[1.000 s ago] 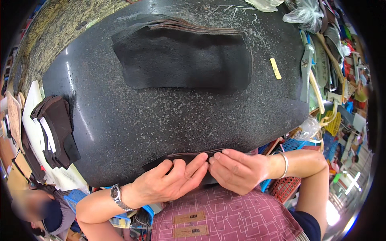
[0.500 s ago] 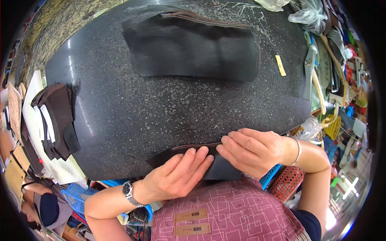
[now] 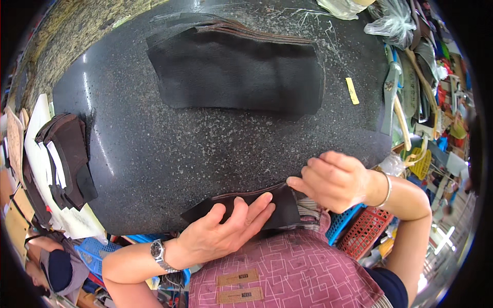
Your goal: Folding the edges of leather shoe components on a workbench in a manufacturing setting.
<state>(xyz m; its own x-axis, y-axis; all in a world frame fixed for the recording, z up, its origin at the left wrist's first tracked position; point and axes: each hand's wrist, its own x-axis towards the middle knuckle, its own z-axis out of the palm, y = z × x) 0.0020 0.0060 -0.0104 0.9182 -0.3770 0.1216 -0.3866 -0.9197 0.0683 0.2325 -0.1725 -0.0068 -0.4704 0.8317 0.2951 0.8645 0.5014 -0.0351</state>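
Observation:
A dark leather piece point(image 3: 284, 205) with a folded, brownish upper edge lies at the near edge of the black work surface, close against my apron. Across its middle rests my left hand point(image 3: 226, 226), fingers stretched out and somewhat spread, the tips by the folded edge. My right hand point(image 3: 334, 182) is at the piece's upper right corner, its fingers curled in and one fingertip pointing at that corner. Whether it touches the leather or pinches anything is hidden. Farther away lies a stack of similar dark leather pieces point(image 3: 239, 74).
Dark brown cut pieces point(image 3: 69, 154) lie on white sheets at the left. A yellow strip point(image 3: 352, 91) is right of the stack. Clear plastic bags point(image 3: 393, 23) sit at the far right. Red point(image 3: 367, 231) and blue baskets point(image 3: 97, 254) stand below the surface. Another person point(image 3: 56, 267) is at lower left.
My right hand has moved right and up from the folded edge, and its fingers have curled, uncovering the leather's right end. My left hand stays on the piece, its fingers slightly more spread.

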